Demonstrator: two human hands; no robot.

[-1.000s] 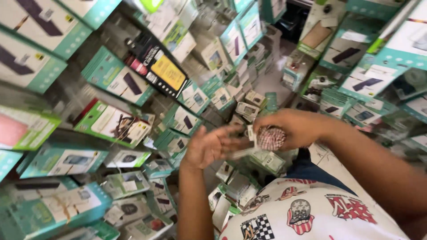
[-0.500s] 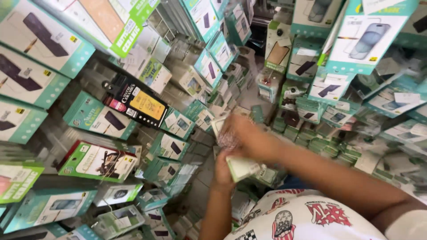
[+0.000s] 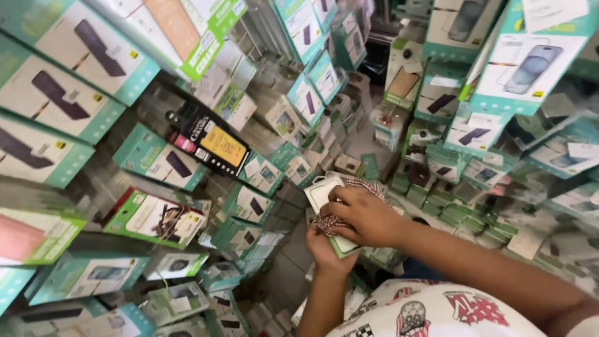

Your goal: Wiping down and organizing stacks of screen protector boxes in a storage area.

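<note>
While the left hand (image 3: 326,248) grips a flat white package (image 3: 326,196) from beneath, the right hand (image 3: 362,215) presses a checkered cloth (image 3: 331,222) onto it, fingers closed, amid hanging teal boxes (image 3: 159,165).

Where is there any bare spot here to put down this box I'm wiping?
Only the grey floor strip left of your left hand, below the hanging boxes, looks bare. Stacked packs crowd the right; your right hand presses the checked cloth on the white box.
</note>
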